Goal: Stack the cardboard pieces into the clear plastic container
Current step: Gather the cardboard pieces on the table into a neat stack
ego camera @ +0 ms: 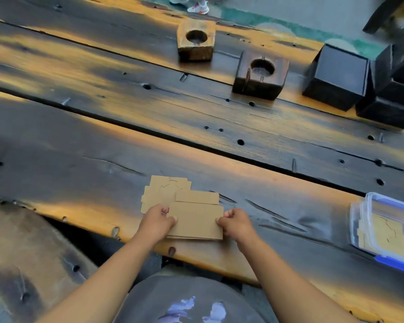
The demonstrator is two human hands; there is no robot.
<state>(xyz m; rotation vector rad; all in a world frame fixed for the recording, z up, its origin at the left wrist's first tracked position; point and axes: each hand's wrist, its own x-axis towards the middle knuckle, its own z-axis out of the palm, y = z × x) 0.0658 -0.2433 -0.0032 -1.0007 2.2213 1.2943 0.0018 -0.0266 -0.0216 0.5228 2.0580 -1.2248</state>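
We see a small stack of cardboard pieces (195,221) held near the front edge of the dark wooden bench (79,141), gripped on its short sides: our left hand (158,221) pinches the left edge and our right hand (234,222) pinches the right edge, fingers curled closed around the card. Just behind this stack lie more cardboard pieces (166,191) flat on the bench, overlapping, one with a cut-out shape in it. Well apart to the right, at the frame's edge, sits the clear plastic container (387,229) with a blue rim, and tan cardboard already lies inside it. Farther back on the bench stand two wooden blocks, a lighter one (196,41) and a darker one (260,74), each with a round hole on top, and beside them to the right a group of black boxes (338,78).
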